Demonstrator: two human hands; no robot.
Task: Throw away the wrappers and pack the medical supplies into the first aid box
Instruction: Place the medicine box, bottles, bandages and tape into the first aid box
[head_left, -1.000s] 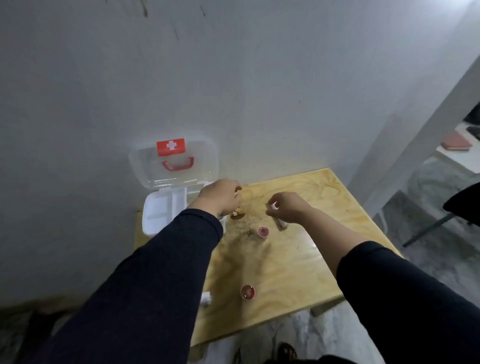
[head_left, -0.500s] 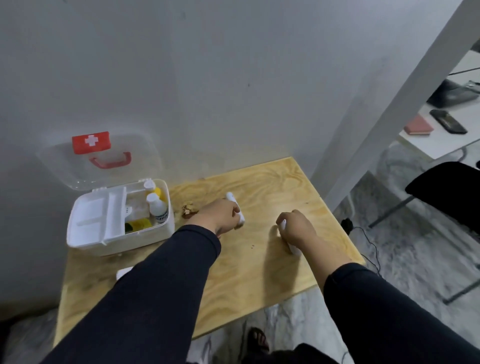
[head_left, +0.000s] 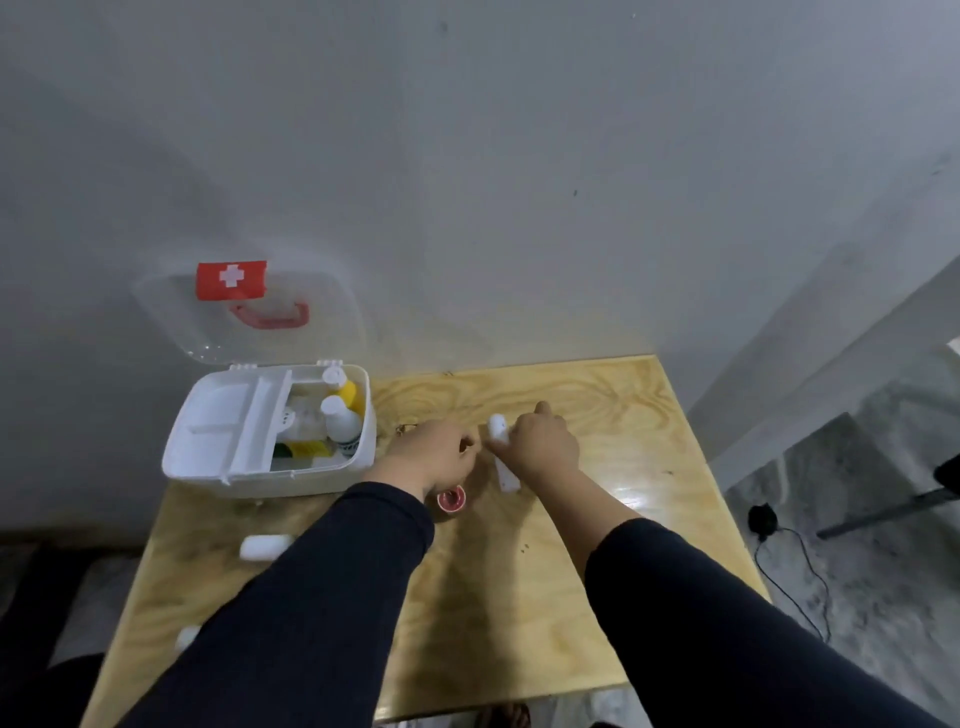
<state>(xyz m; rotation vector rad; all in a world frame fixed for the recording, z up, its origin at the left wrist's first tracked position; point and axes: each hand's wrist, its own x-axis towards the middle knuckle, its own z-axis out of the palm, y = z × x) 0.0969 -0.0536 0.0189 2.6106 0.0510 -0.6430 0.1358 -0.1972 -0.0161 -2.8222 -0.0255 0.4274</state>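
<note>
The white first aid box (head_left: 358, 470) stands open at the table's back left, its clear lid (head_left: 332, 306) with a red cross leaning on the wall. Bottles (head_left: 340, 423) and yellow items lie inside, beside a white tray insert (head_left: 223, 431). My right hand (head_left: 543, 441) is closed on a white bandage roll (head_left: 508, 475), whose ends stick out above and below the thumb. My left hand (head_left: 431, 452) is curled just to its left with nothing showing in it. A red-cored tape roll (head_left: 452, 500) lies by my left wrist.
The plywood table (head_left: 613, 597) stands against a grey wall. A white item (head_left: 262, 546) and another small white one (head_left: 187, 636) lie near the table's left edge. A small brown scrap (head_left: 405, 428) sits behind my left hand. A black cable (head_left: 779, 561) runs across the floor on the right.
The view has swung back toward the box. My hands have moved close together at the table's middle. The white roll seen in my left hand half a second ago no longer shows there.
</note>
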